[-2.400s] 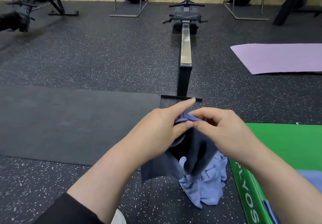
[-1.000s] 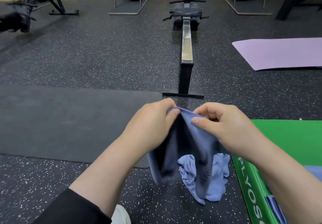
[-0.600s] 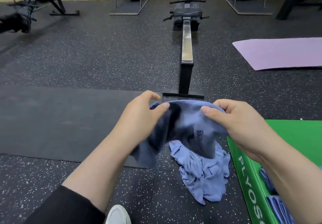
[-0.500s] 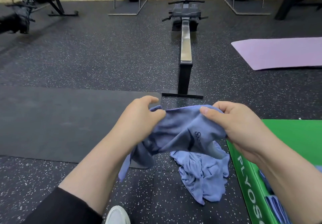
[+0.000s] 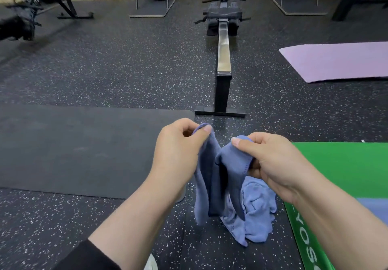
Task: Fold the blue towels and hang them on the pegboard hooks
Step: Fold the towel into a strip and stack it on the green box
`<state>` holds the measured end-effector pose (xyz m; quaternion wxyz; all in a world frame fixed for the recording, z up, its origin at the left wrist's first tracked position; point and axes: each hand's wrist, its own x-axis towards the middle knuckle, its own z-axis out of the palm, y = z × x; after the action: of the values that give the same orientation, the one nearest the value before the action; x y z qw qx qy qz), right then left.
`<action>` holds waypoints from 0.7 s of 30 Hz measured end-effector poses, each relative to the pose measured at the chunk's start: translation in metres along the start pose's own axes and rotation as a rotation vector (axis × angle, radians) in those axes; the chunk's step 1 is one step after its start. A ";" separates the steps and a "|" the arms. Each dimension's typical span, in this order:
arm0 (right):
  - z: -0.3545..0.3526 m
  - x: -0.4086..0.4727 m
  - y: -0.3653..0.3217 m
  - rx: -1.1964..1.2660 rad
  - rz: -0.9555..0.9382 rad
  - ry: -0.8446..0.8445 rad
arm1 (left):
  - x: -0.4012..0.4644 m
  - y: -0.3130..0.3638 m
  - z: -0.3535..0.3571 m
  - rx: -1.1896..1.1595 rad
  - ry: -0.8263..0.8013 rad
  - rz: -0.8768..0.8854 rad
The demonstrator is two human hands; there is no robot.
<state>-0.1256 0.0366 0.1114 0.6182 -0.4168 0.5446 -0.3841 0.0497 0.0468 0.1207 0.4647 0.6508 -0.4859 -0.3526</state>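
Pinching a blue towel (image 5: pixel 218 177) at its top edge, left hand (image 5: pixel 180 154) and right hand (image 5: pixel 275 164) apart, cloth sagging between, above a crumpled towel (image 5: pixel 258 213) beside a green box (image 5: pixel 346 175).

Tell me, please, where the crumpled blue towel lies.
The crumpled blue towel lies on the floor at lower centre, beside the green box, behind the held towel.

Even, soft light from overhead fills the scene, bright enough for clear detail, with only faint shadows on the speckled floor (image 5: pixel 126 76). A pale glare streak runs along the metal rail (image 5: pixel 223 47) at twelve o'clock. Wide-angle bending curves the edges, most visibly at nine and three o'clock, and the far equipment (image 5: pixel 19 28) at ten o'clock looks smeared.
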 end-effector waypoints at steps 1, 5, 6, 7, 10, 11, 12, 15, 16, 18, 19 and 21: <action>0.002 0.000 0.001 0.033 0.009 -0.014 | -0.002 0.000 0.003 -0.004 -0.004 0.006; 0.008 -0.001 0.002 0.056 0.026 -0.096 | -0.005 -0.002 0.009 0.047 0.002 0.044; 0.009 -0.001 0.002 0.076 0.034 -0.100 | -0.006 -0.002 0.011 0.068 -0.008 0.064; 0.010 -0.002 0.001 0.100 0.044 -0.112 | -0.007 -0.002 0.012 0.095 -0.020 0.087; 0.012 -0.005 -0.001 0.215 0.052 -0.175 | -0.016 0.000 0.019 0.241 -0.059 0.198; 0.013 -0.006 -0.003 0.273 0.051 -0.181 | -0.019 -0.001 0.022 0.315 -0.101 0.270; 0.012 -0.006 -0.003 0.313 0.049 -0.179 | -0.023 -0.002 0.025 0.372 -0.159 0.337; 0.007 -0.005 -0.003 0.192 -0.010 -0.141 | -0.030 0.000 0.027 0.407 -0.293 0.358; 0.004 -0.003 -0.002 0.117 -0.036 -0.124 | -0.029 0.001 0.024 0.381 -0.270 0.335; -0.003 0.002 -0.001 -0.163 -0.149 -0.066 | -0.021 0.004 0.015 0.304 -0.135 0.290; -0.006 0.003 -0.003 -0.349 -0.220 -0.048 | -0.016 0.006 0.008 0.272 -0.079 0.269; -0.011 0.002 -0.008 -0.674 -0.345 -0.042 | -0.004 0.007 -0.005 0.245 -0.088 0.234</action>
<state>-0.1360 0.0303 0.1178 0.3837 -0.6900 0.5495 -0.2732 0.0510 0.0511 0.1292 0.3983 0.6254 -0.6176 -0.2623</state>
